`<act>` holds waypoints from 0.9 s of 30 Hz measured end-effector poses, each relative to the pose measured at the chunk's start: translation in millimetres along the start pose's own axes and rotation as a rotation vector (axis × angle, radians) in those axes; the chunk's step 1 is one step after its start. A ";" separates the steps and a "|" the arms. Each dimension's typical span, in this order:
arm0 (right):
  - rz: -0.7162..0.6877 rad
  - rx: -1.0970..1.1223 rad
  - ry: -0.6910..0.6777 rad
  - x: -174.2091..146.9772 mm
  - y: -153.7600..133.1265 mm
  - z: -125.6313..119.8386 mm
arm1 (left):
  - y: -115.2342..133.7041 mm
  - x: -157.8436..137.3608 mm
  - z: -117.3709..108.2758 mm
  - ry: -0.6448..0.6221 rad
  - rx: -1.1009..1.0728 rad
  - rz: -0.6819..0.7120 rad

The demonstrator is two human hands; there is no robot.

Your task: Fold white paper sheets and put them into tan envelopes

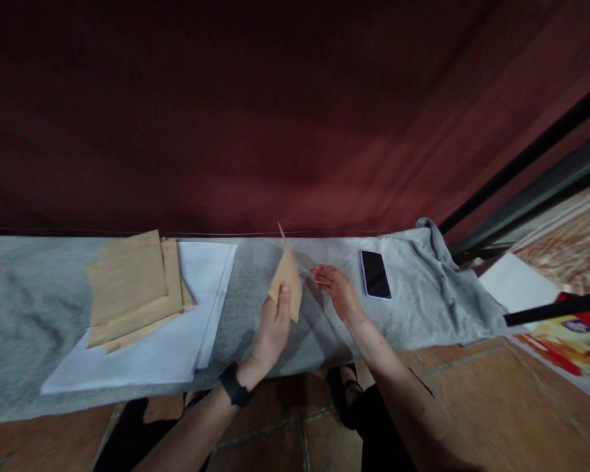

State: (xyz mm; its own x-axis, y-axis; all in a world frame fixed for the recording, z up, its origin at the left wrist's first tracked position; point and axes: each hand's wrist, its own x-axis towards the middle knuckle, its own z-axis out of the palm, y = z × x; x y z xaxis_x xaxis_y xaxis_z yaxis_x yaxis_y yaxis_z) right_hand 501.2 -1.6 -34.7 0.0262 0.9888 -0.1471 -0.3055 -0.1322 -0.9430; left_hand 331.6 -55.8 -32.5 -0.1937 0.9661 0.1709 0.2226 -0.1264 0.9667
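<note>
Head view: the left hand (271, 331) pinches a brown paper (286, 269) near the clock's centre, probably to keep it raised. At three o'clock, the right hand (341, 296) holds nothing, fingers loosely spread. The paper pile (130, 278) lies at nine o'clock, perhaps for easy reach.

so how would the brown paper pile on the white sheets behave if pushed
The brown paper pile would probably fan apart rather than slide as one, as its pieces lie askew with no visible band. Each is likely light and fairly flexible: the similar brown piece in the left hand looks thin.
</note>
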 end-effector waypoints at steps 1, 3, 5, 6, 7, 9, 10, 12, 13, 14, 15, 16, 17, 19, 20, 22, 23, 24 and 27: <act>-0.017 -0.008 0.045 1.5 1.9 -1.7 | 2.5 1.6 -1.1 0.054 -0.084 -0.064; -0.016 -0.026 0.108 3.9 8.1 -4.0 | 5.7 -0.7 -1.0 0.121 -0.337 -0.232; 0.018 -0.033 0.094 5.5 16.4 -4.1 | 6.3 -9.6 2.1 0.151 -0.649 -0.450; 0.024 -0.067 0.076 6.3 20.8 -3.4 | 5.5 -15.7 4.2 0.144 -0.738 -0.544; 0.016 -0.123 0.061 7.4 25.1 -2.4 | 4.2 -22.0 6.1 0.129 -0.778 -0.634; -0.032 -0.267 0.053 10.8 33.0 -0.6 | 0.7 -33.4 8.2 0.051 -0.792 -0.786; -0.061 -0.337 0.060 12.9 36.2 -0.2 | -1.1 -38.1 7.9 -0.009 -0.782 -0.853; -0.104 -0.433 0.082 16.9 41.4 -1.0 | -4.1 -45.6 4.3 -0.187 -0.756 -0.962; -0.117 -0.470 0.086 18.2 43.2 -2.2 | -5.2 -48.7 1.5 -0.305 -0.736 -1.002; -0.132 -0.517 0.090 18.6 44.4 -3.9 | -6.0 -51.5 -1.7 -0.440 -0.708 -1.029; -0.150 -0.568 0.096 18.1 45.2 -5.8 | -6.5 -53.8 -4.9 -0.567 -0.673 -1.028; -0.169 -0.616 0.104 16.9 45.5 -7.8 | -6.7 -55.4 -7.7 -0.664 -0.626 -1.001; -0.184 -0.653 0.116 15.3 45.2 -9.7 | -6.6 -55.8 -10.1 -0.726 -0.567 -0.946; -0.236 -0.765 0.143 12.3 43.5 -12.2 | -5.8 -51.6 -13.6 -0.717 -0.399 -0.746; -0.278 -0.851 0.149 11.8 42.2 -12.6 | -5.3 -46.7 -14.7 -0.654 -0.288 -0.598; -0.381 -1.064 0.115 14.2 39.8 -12.3 | -5.5 -32.8 -16.3 -0.503 -0.020 -0.250; -0.431 -1.168 0.074 17.0 39.0 -11.7 | -6.6 -25.1 -16.8 -0.458 0.118 -0.073; -0.468 -1.252 0.020 20.6 38.7 -11.0 | -8.7 -18.0 -16.9 -0.439 0.254 0.081; -0.478 -1.386 -0.115 33.6 40.5 -9.8 | -20.1 -5.3 -15.5 -0.485 0.623 0.372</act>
State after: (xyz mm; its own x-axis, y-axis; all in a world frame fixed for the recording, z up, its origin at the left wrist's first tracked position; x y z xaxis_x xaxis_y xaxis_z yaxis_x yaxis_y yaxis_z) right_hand 499.0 25.6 -80.7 -0.2346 0.9478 0.2159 0.8486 0.3080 -0.4302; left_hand 313.3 -61.9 -49.9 0.3924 0.8937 0.2175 0.6996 -0.4435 0.5602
